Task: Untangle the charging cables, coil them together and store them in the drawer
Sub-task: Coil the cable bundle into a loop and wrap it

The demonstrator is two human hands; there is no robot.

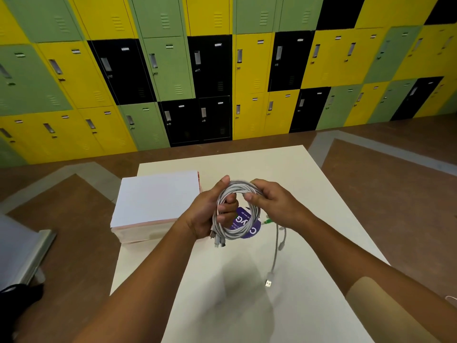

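Both hands gripped the cable coil (237, 211) above the table (309, 174), left hand (210, 214) wrapped round it, right hand (269, 201) pinching its top.

Purple card (252, 230) half behind cable coil (233, 234)

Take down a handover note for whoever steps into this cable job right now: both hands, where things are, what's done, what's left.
Left hand: grips the left side of the grey cable coil, fingers through the loop.
Right hand: pinches the coil's upper right.
The coil is held above the white table.
Done: most of the cable is coiled.
Left: wind in the loose tail ending in a USB plug, then store the coil. The white-topped box on the left may be the drawer; nothing shows open.
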